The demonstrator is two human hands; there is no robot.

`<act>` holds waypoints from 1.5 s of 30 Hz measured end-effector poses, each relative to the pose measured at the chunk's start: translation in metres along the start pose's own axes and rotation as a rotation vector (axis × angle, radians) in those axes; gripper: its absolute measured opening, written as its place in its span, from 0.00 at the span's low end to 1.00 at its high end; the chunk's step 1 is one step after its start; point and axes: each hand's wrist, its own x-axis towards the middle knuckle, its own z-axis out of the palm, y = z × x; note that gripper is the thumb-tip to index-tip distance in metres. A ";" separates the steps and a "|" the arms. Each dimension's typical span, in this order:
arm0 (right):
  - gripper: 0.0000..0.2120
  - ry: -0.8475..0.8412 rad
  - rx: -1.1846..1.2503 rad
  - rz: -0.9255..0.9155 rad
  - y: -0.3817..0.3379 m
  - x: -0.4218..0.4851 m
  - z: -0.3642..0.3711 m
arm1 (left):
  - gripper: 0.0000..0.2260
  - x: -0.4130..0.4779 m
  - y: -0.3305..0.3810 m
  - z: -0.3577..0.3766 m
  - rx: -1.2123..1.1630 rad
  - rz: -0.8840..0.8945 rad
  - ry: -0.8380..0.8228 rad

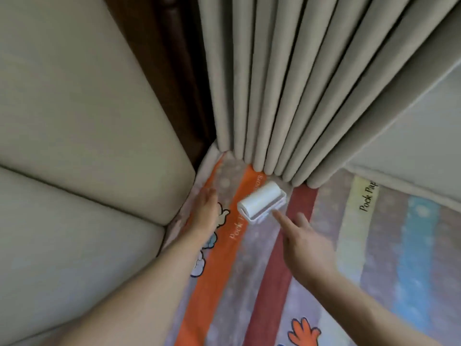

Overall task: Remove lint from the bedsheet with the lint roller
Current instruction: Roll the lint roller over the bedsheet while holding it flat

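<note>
The lint roller [262, 204] lies on the bedsheet [274, 283] in the bed's far corner by the curtain [262, 96]; best press the left hand [205, 208] flat, fingers [210, 194] straight, holding it taut while the right hand [309, 248], gripping the roller with forefinger extended, draws overlapping strokes.

Home bedroom, shown by patterned bedsheet [262, 283], padded headboard [74, 146], pleated curtain [274, 83] hung beside the bed
</note>
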 end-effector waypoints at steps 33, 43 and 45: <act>0.26 -0.006 -0.225 -0.161 0.077 0.057 0.079 | 0.15 0.083 -0.068 0.045 -0.259 0.121 -0.040; 0.22 -0.109 -0.358 -0.099 0.132 -0.012 0.028 | 0.28 0.069 -0.064 0.050 0.878 0.278 -0.008; 0.23 -0.168 -0.383 -0.047 0.146 -0.028 0.012 | 0.30 0.072 -0.061 0.046 1.001 0.305 -0.039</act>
